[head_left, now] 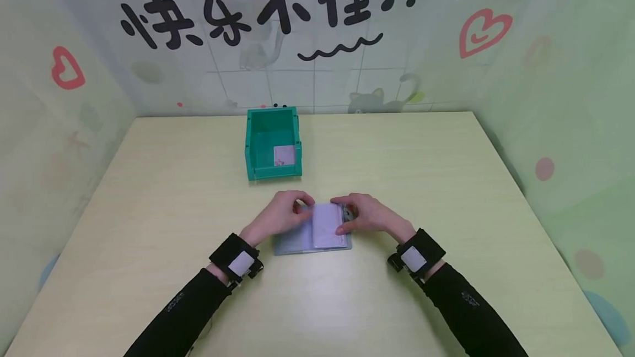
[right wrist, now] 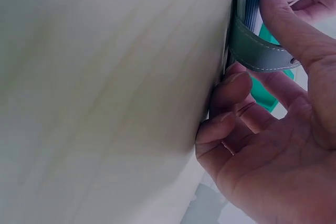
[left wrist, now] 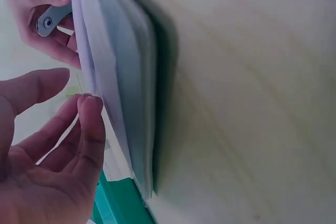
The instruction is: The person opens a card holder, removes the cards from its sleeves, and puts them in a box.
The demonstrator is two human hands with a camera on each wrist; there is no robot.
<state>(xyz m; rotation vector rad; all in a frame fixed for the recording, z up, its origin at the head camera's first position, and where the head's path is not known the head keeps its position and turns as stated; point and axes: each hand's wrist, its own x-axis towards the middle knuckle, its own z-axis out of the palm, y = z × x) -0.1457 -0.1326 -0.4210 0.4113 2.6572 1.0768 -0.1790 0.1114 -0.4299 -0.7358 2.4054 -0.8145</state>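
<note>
A grey card holder point(head_left: 322, 231) lies open on the table, a pale clear sleeve facing up. My left hand point(head_left: 296, 206) rests on its left half, fingertips touching the sleeve edge. In the left wrist view the left hand point(left wrist: 79, 124) is relaxed, with the index tip at the stacked sleeves point(left wrist: 126, 77) and the thumb apart. My right hand point(head_left: 348, 215) grips the right edge, thumb on the page. In the right wrist view the right hand point(right wrist: 247, 66) pinches the grey stitched strap point(right wrist: 260, 56), the lower fingers curled against the table. The strap's snap point(left wrist: 48, 22) shows between the right fingers.
A green plastic bin point(head_left: 248, 150) stands behind the card holder, open towards me, with one pale card point(head_left: 284, 155) lying inside. The light wooden table point(head_left: 446, 180) is closed in by patterned walls at the back and on both sides.
</note>
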